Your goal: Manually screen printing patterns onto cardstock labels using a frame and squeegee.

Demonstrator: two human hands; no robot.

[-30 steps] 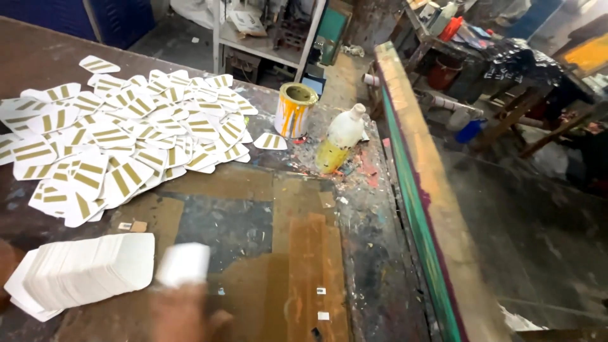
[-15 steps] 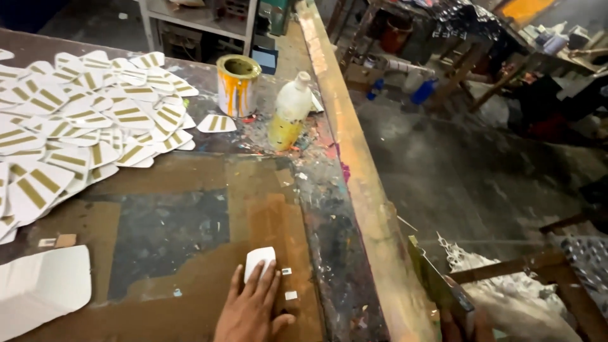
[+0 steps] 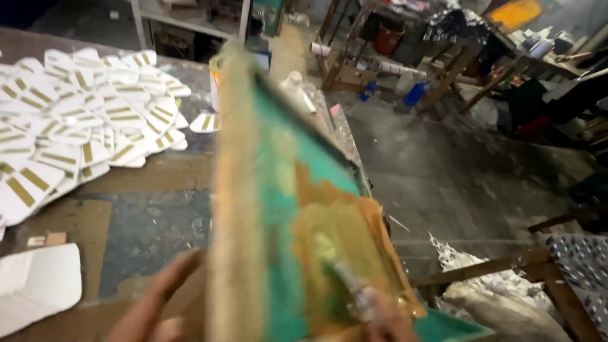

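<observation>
A wooden-edged printing screen (image 3: 285,209) with green mesh and yellow-orange paint smears fills the middle, blurred by motion, tilted over the brown table (image 3: 145,228). My left hand (image 3: 152,304) lies at the bottom left beside the screen's wooden edge, fingers spread, holding nothing. At the bottom centre, my blurred right hand (image 3: 386,320) sits on the mesh side, closed around a thin grey handle (image 3: 351,285). The white card that lay by my hand is hidden behind the screen.
Many white cards with gold stripes (image 3: 82,133) are spread over the table's far left. A stack of blank white cards (image 3: 38,285) lies at the near left. A white bottle (image 3: 292,85) stands behind the screen. The dirty floor and wooden benches (image 3: 481,76) are on the right.
The screen has swung in over the table and now covers the white card, the paint can and the table's right edge. My left hand has drawn back to the left.
</observation>
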